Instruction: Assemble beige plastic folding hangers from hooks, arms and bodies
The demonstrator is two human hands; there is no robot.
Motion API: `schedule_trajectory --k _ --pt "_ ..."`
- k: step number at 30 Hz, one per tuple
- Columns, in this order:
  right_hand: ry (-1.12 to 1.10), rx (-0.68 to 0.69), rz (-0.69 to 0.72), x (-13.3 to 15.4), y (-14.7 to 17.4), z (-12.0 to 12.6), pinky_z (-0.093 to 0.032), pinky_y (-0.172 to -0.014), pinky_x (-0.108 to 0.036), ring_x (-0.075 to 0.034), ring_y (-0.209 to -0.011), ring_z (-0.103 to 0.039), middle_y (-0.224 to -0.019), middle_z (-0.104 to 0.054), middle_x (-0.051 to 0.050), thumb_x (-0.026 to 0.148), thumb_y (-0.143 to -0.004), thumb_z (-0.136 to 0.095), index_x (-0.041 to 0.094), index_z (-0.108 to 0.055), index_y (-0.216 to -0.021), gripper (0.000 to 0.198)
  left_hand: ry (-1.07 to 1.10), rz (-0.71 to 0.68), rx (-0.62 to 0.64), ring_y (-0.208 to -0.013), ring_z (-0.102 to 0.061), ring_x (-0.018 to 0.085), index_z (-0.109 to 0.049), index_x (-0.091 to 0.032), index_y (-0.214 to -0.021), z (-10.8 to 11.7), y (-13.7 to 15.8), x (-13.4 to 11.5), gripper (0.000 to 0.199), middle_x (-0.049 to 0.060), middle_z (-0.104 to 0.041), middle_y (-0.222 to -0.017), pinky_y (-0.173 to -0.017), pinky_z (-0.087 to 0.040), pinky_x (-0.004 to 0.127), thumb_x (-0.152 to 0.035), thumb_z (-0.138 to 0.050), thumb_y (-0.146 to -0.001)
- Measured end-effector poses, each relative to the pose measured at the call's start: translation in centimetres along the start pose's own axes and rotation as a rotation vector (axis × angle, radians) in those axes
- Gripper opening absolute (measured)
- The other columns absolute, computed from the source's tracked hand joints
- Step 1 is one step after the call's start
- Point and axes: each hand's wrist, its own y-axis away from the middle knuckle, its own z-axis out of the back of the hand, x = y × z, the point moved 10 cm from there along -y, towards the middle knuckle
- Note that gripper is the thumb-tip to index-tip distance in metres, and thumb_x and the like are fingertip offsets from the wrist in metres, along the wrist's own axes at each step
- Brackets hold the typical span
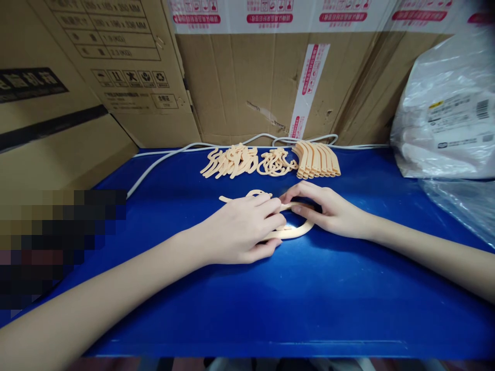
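A cream-coloured curved plastic piece (299,231) forms a loop on the blue table between my hands. My left hand (243,226) lies over its left side, the fingers curled down on it and the thumb along its near edge. With thumb and fingers my right hand (325,208) pinches the loop's far strip at the right. Part of the loop is hidden under my left hand. Just beyond that hand, a thin cream strip (224,199) and a small curved cream piece (254,192) stick out; whether they join the loop I cannot tell.
Along the table's (240,309) back lie a heap of wavy cream strips (235,161), a pile of thin curved pieces (276,162) and a row of wider curved pieces (317,161). White cables (174,153) run behind them. Cardboard boxes (247,77) and a plastic-wrapped package (444,113) border the surface.
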Motion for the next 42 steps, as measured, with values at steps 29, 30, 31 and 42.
schedule_trajectory --k 29,30,31,42 --pt "0.157 -0.228 -0.095 -1.6 -0.1 2.1 -0.048 -0.083 -0.041 -0.022 -0.09 -0.06 -0.092 -0.066 -0.006 0.035 -0.093 -0.056 0.022 -0.064 -0.089 0.016 0.076 -0.047 -0.033 -0.099 -0.055 0.022 -0.06 -0.018 -0.089 0.2 0.1 -0.3 0.026 0.007 -0.063 -0.107 -0.087 -0.043 0.035 -0.001 -0.042 -0.083" --pt "0.11 -0.261 -0.132 -2.0 0.1 2.4 -0.048 -0.083 -0.04 -0.021 -0.089 -0.06 -0.092 -0.066 -0.006 0.036 -0.093 -0.055 0.022 -0.062 -0.09 0.017 0.056 -0.021 -0.078 -0.098 -0.055 0.021 -0.06 -0.018 -0.087 0.5 0.1 0.1 0.027 0.007 -0.063 -0.109 -0.084 -0.043 0.034 0.001 -0.041 -0.085" --pt "0.046 -0.305 -0.171 -2.4 0.3 2.8 -0.048 -0.082 -0.039 -0.021 -0.088 -0.061 -0.092 -0.066 -0.005 0.037 -0.094 -0.054 0.022 -0.06 -0.092 0.017 0.039 0.014 -0.119 -0.096 -0.055 0.02 -0.059 -0.018 -0.086 0.9 0.2 0.6 0.028 0.006 -0.062 -0.11 -0.081 -0.043 0.032 0.002 -0.04 -0.086" --pt "-0.462 -0.789 -0.332 -6.7 2.9 6.2 -0.052 -0.08 -0.039 -0.021 -0.089 -0.067 -0.086 -0.066 -0.002 0.032 -0.09 -0.05 0.027 -0.045 -0.089 0.007 0.02 0.571 0.014 -0.055 -0.061 0.014 -0.052 -0.018 -0.098 0.3 1.4 4.3 0.047 -0.001 -0.067 -0.074 -0.043 -0.026 0.022 -0.062 -0.059 -0.082"
